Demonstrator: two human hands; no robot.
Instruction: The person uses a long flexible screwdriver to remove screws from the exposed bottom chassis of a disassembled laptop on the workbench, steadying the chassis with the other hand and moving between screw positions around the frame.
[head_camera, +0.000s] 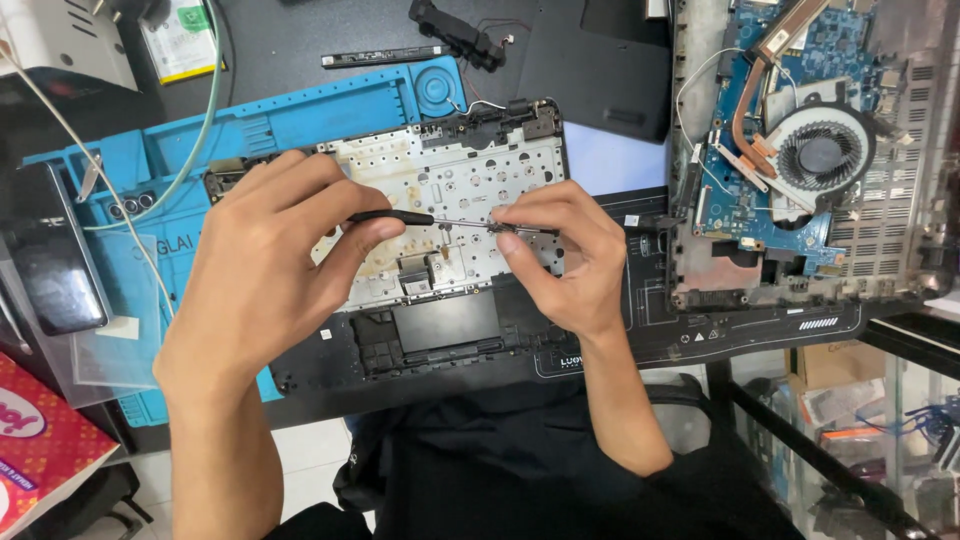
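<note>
While the left hand (265, 270) curled around the black handle of a thin screwdriver (420, 219), palm down, the right hand (565, 255) pinched a small dark part (510, 229) at the tool's tip. Both hovered over the upturned laptop keyboard panel (440, 180), wrists bent inward, forearms converging.

Both forearms bare, no sleeves, gloves, rings or watch on left hand (262, 270) or right hand (572, 262). Black clothing at the lap.
</note>
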